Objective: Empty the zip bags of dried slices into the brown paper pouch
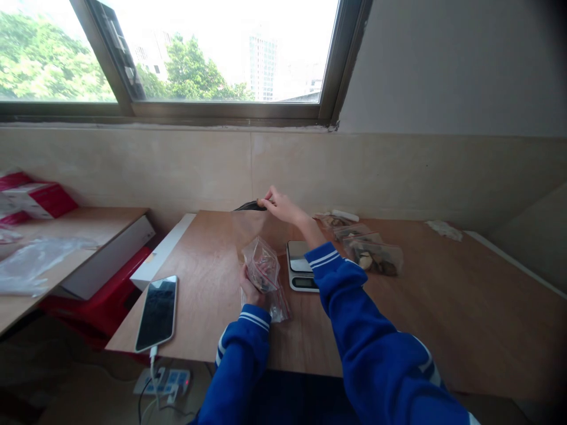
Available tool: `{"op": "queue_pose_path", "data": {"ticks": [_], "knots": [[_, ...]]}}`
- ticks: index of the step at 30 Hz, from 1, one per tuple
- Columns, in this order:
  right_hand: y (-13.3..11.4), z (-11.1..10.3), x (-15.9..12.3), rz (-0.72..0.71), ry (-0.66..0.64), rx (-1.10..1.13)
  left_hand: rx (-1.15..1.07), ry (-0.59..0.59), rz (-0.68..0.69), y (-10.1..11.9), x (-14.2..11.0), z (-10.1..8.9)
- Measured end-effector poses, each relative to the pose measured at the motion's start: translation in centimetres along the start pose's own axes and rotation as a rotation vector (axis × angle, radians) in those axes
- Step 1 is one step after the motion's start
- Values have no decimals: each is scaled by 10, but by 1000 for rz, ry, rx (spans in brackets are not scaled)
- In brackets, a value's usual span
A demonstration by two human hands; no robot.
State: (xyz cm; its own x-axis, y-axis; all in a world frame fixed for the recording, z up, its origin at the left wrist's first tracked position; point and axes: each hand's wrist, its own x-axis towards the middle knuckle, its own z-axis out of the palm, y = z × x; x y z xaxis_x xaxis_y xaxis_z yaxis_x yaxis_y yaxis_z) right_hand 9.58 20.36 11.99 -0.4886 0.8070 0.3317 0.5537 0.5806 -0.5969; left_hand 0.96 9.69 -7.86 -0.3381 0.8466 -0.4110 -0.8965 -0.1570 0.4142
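Note:
My left hand (249, 287) is closed around a small clear zip bag (262, 270) with a few brown pieces inside, held upright over the wooden table (443, 307). My right hand (283, 207) reaches across to the far edge of the table and pinches something small and brown at a dark bag (250, 206) by the wall. A small digital scale (300, 265) sits between my two arms, just right of the clear bag. Both sleeves are blue with white stripes.
Several filled clear bags (372, 251) lie in a row right of the scale. A phone (157, 311) on a charging cable lies at the table's left front corner, above a power strip (165, 381) on the floor. A side table (66, 236) at left holds red-and-white boxes (38, 199) and plastic wrap.

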Motion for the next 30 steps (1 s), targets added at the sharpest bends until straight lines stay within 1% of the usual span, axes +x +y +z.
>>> {"op": "queue_pose_path", "data": {"ticks": [4, 10, 13, 16, 19, 22, 25, 27, 28, 30], "knots": [[4, 1, -1, -70, -6, 87, -2, -1, -2, 0, 0, 0], [18, 11, 2, -166, 87, 173, 0, 35, -1, 0, 3, -2], [23, 17, 5, -192, 89, 154, -9, 38, 23, -1, 6, -4], [24, 19, 6, -207, 41, 108, -31, 39, 20, -1, 8, -6], [22, 19, 5, -180, 19, 15, -41, 38, 8, -1, 7, -5], [18, 18, 2, -162, 37, -59, -40, 38, 0, 0, 4, -3], [14, 18, -3, -195, 59, -60, -30, 17, -12, 1, 1, -2], [12, 18, -10, -240, 123, 0, -21, 9, -2, 1, 1, -1], [12, 19, -16, -259, 188, 47, -17, 15, 8, 1, 1, -1], [10, 22, -34, -252, 381, 144, -12, 26, 23, 1, 2, -1]]}}
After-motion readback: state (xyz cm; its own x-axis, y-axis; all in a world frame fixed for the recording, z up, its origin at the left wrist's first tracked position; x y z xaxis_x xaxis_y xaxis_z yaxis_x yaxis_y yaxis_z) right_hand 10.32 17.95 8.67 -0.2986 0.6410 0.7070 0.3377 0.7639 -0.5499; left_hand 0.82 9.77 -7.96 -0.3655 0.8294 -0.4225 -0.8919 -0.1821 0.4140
